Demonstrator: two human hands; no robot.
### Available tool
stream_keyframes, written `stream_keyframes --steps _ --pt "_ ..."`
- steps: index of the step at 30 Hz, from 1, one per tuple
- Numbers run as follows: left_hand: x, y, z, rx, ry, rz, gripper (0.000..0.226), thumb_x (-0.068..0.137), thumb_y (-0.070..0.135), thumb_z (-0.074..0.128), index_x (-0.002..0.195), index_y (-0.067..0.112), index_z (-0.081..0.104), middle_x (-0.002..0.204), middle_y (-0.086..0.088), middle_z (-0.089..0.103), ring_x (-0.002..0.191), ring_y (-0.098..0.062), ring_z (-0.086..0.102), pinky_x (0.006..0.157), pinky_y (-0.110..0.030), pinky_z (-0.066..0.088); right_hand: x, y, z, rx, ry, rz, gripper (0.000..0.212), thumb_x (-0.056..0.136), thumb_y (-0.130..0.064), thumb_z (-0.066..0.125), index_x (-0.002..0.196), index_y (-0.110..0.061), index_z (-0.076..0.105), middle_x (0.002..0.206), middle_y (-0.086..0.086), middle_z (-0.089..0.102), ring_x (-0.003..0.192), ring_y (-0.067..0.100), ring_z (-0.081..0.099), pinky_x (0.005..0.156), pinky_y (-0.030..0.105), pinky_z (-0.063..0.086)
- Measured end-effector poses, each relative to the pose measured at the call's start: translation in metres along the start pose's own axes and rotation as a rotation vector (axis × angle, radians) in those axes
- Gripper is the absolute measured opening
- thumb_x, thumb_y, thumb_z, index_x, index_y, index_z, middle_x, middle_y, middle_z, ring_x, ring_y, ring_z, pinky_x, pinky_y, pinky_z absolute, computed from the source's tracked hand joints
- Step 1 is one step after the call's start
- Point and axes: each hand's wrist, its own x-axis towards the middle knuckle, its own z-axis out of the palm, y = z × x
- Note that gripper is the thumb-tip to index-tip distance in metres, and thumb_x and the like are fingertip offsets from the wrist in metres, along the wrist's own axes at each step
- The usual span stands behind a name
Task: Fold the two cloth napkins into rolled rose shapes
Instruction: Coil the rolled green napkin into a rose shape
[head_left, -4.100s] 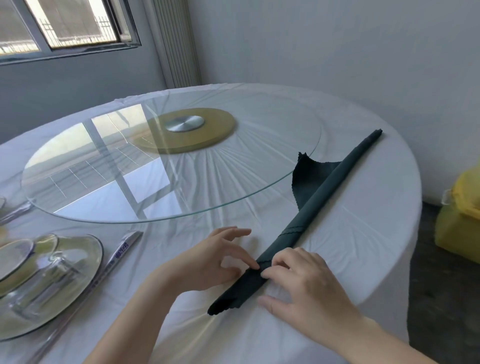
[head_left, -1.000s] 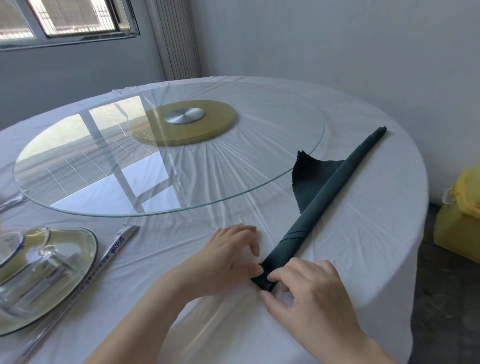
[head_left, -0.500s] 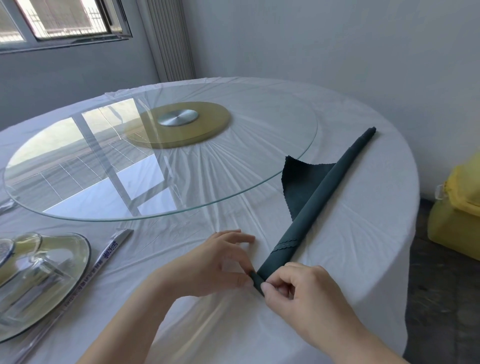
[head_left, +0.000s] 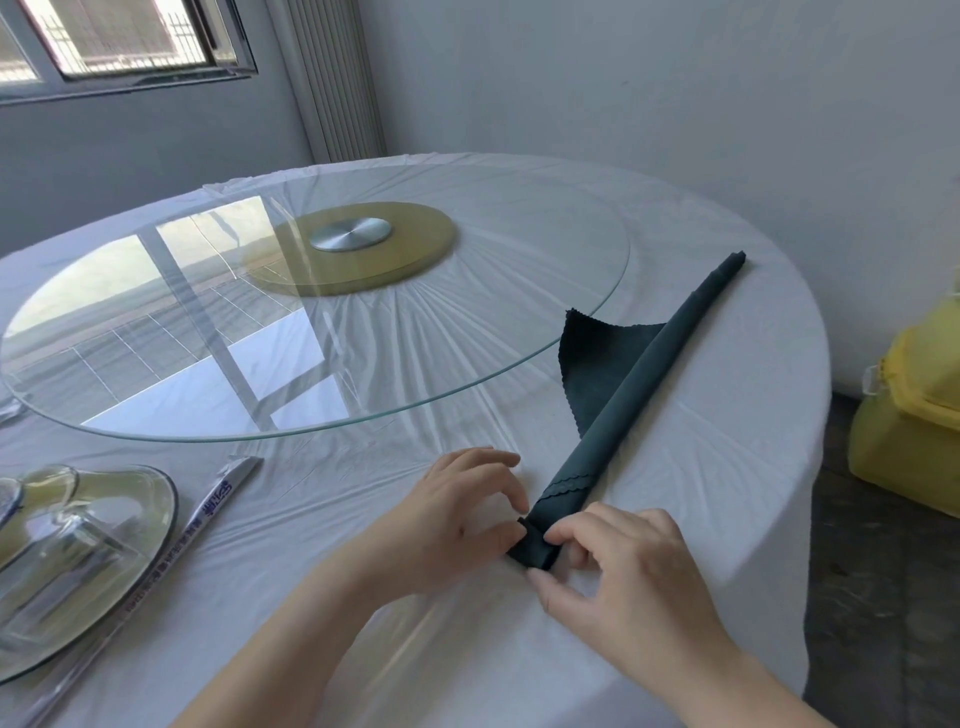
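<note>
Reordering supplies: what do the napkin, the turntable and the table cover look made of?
Napkin: matte dark-green cloth, probably; it rolls tightly, with a scalloped hem. Turntable: clear polished glass; it mirrors the window and is see-through. Table cover: white fabric, possibly under thin plastic film, given its shiny wrinkles.

Round table under a white tablecloth (head_left: 701, 467). On it, a clear glass turntable (head_left: 467, 374) over a yellowish disc base (head_left: 415, 265) with a metal hub (head_left: 350, 235) at centre. Glass tableware (head_left: 135, 530) sits at the near left edge, with a long printed paper sleeve (head_left: 208, 514) just beside it. Window (head_left: 119, 41) and ribbed radiator (head_left: 332, 78) are on the far side. A yellow bag (head_left: 914, 415) stands on the floor at right.
</note>
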Motion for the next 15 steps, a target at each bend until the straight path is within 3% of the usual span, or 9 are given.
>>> stream_keyframes --steps 2,4,9,12,15 --pt "-0.001 -0.001 -0.004 -0.017 -0.057 0.002 0.022 0.076 0.052 0.068 0.094 0.046 0.057 0.133 0.024 0.037 0.132 0.007 0.02 0.102 -0.017 0.024 0.002 0.0 -0.001 0.024 -0.006 0.019 0.019 0.065 -0.048 0.057 0.068 -0.029 0.061 0.054 -0.016 0.047 0.052 0.001 0.048 0.065 0.024 0.032" --pt "-0.001 -0.001 -0.007 -0.013 -0.104 -0.017 0.027 0.076 0.044 0.074 0.096 0.047 0.056 0.137 0.02 0.036 0.135 0.006 0.016 0.106 -0.017 0.019 0.002 0.002 -0.001 0.066 -0.01 0.037 0.016 0.066 -0.046 0.057 0.065 -0.03 0.06 0.052 -0.017 0.045 0.05 0.0 0.047 0.065 0.024 0.034" --pt "-0.001 0.0 -0.006 -0.04 -0.165 -0.004 0.014 0.077 0.049 0.067 0.09 0.047 0.061 0.14 0.02 0.035 0.139 0.004 0.011 0.112 -0.026 0.02 -0.007 0.009 -0.009 0.186 -0.08 0.079 0.022 0.07 -0.047 0.056 0.06 -0.027 0.058 0.051 -0.017 0.044 0.048 -0.003 0.041 0.057 0.017 0.03" --pt "0.003 0.003 0.003 -0.005 -0.137 0.01 0.03 0.076 0.057 0.055 0.094 0.034 0.066 0.142 0.021 0.034 0.138 0.007 0.009 0.112 -0.025 0.019 -0.008 0.014 -0.014 0.176 -0.031 0.068 0.019 0.073 -0.049 0.056 0.069 -0.03 0.058 0.052 -0.022 0.04 0.05 -0.007 0.04 0.057 0.016 0.03" --pt "0.005 0.009 0.006 0.039 -0.113 0.008 0.022 0.088 0.043 0.058 0.096 0.024 0.065 0.143 0.016 0.034 0.139 0.003 0.009 0.113 -0.025 0.018 -0.009 0.015 -0.015 0.107 0.046 0.006 0.014 0.077 -0.048 0.055 0.082 -0.035 0.053 0.058 -0.021 0.04 0.053 -0.005 0.038 0.064 0.019 0.034"
